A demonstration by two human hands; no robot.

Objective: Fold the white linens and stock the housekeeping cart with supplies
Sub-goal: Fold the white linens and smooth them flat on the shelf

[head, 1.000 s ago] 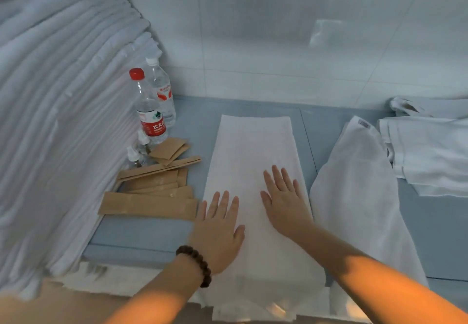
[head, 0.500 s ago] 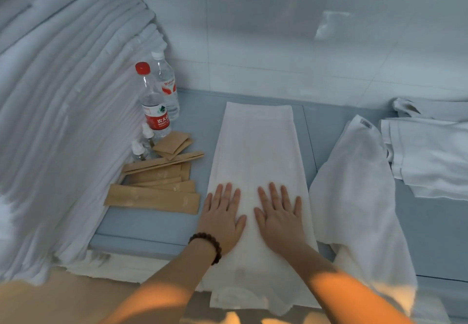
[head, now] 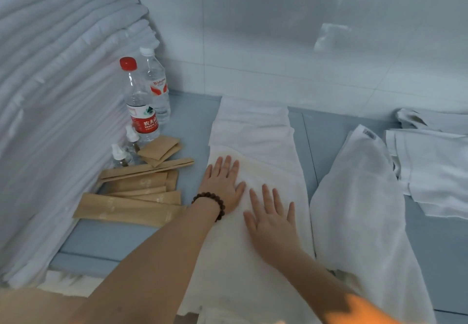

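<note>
Far out to the left of my left hand leans a tall stack of folded linens (head: 50, 121). Between it and my wrist stand a red-capped water bottle (head: 141, 105), a white-capped bottle (head: 155, 82) behind it, two small spray bottles (head: 120, 155) and a fan of brown paper packets (head: 131, 208), the nearest one just beside my bracelet (head: 211, 203). My left hand (head: 222, 184) lies flat on the long white towel (head: 253, 133), fingers straight and slightly apart, gripping nothing, only pressing. My right hand (head: 272, 219) lies the same way just beside it and a little nearer me, palm down on the same towel. The towel runs from my fingertips toward the wall, and its near end hangs off the blue counter (head: 187, 121) under my forearms. To the right of my right hand a second towel (head: 359, 209) lies loose, close against mine; I cannot tell if they touch. Past it sits more folded cloth (head: 435, 171). I judge I'm smoothing before the next fold. The hanging end could drag the towel off once my palms lift. A sweep leftward could scatter the packets or tip a bottle. A careless grab could catch the neighbouring towel.
</note>
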